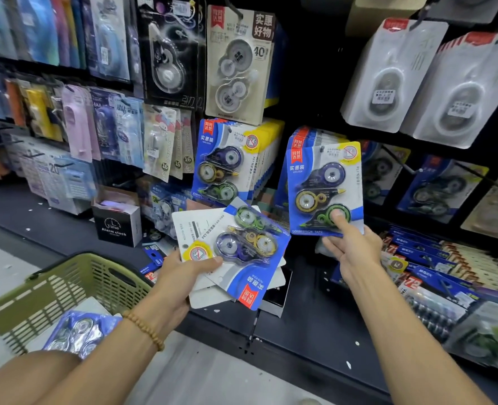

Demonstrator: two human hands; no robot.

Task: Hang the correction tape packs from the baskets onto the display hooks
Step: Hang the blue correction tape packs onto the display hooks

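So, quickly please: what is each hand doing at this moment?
Left hand: grips a fanned stack of correction tape packs.
Right hand: pinches one blue pack by its bottom edge, held up at the hooks.

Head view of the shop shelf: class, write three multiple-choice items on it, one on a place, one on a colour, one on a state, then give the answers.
1. Where is the basket?
A. Lower left, by the left arm
B. On the top shelf
C. Right of the right hand

2. What colour is the basket?
A. Red
B. Green
C. White

3. How does the right hand hold its correction tape pack?
A. Flat on the floor
B. Upright, at the full hook's front
C. Inside the basket

Answers: 1 A, it sits beside the left forearm. 2 B, its mesh is olive green. 3 B, the pack's top is at the hanging row while the left hand holds spare packs.
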